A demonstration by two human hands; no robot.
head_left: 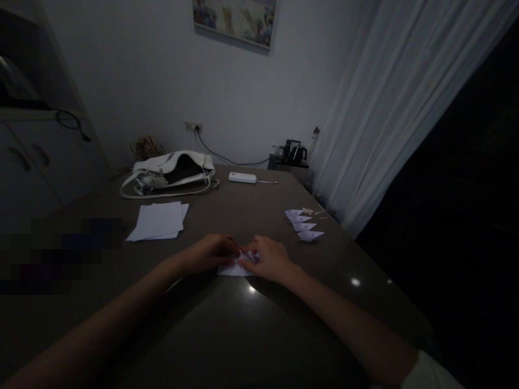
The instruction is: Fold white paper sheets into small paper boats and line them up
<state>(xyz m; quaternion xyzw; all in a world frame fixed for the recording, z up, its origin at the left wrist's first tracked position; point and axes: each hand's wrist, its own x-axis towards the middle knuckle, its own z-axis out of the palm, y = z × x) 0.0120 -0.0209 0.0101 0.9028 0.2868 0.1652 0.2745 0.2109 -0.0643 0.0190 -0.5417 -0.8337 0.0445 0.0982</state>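
Observation:
A partly folded sheet of white paper [233, 269] lies on the dark table in front of me, its wide lower edge toward me. My left hand [211, 252] has its fingers bent onto the paper's upper left part. From the other side my right hand [270, 258] grips the paper, its thumb lying across the surface. Both sets of fingertips meet near the top middle of the sheet, where they hide some of the folds. To the right, several folded white paper boats [305, 227] stand in a slanting row.
A stack of white paper sheets [159, 220] lies at the left. Behind it rests a white handbag [174, 168]. A white power bank-like device [242, 178] with a short cable is at the table's far side. Small pale scraps [314, 210] lie beyond the boats, near the right table edge.

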